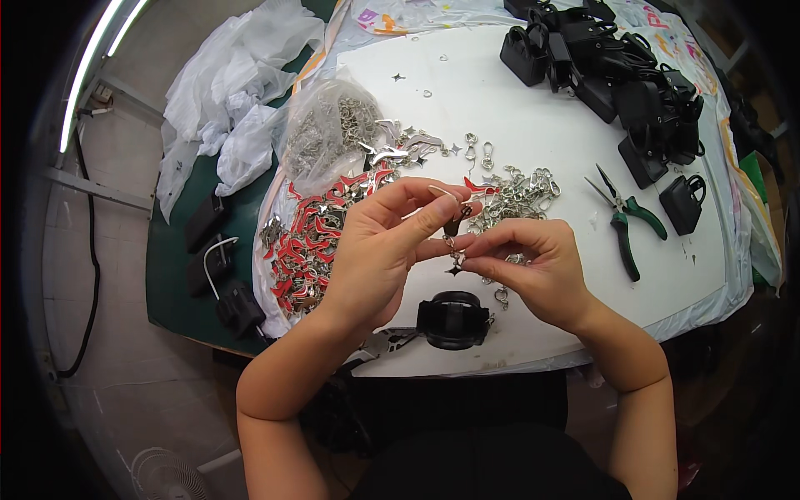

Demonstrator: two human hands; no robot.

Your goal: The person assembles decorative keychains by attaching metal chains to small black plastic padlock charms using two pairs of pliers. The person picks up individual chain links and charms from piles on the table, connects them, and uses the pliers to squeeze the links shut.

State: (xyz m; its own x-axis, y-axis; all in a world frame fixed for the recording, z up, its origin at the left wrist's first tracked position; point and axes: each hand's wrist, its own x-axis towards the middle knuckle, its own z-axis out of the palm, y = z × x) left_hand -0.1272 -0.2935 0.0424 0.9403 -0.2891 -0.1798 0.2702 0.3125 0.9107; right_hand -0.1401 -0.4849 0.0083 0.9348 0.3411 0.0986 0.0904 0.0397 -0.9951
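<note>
Both hands meet above the white board, working on a small charm chain (451, 243) with a dark star (455, 269) hanging at its lower end. Thumb and fingers of my left hand (375, 246) pinch the upper part of the chain, where a red high-heel shoe charm (481, 187) sticks out to the right. From the right, my right hand (542, 265) pinches the chain just above the star. The exact link between its fingertips is hidden. Below the hands stands a small black rounded case (454, 320). Silver swivel clasps (525, 193) lie heaped behind my right hand.
Red shoe charms (304, 250) are piled left of my left hand, beside a clear bag of metal rings (329, 125). Green-handled pliers (629, 218) lie at the right. Small black bags (596, 75) are stacked far right; crumpled white plastic (237, 83) lies far left.
</note>
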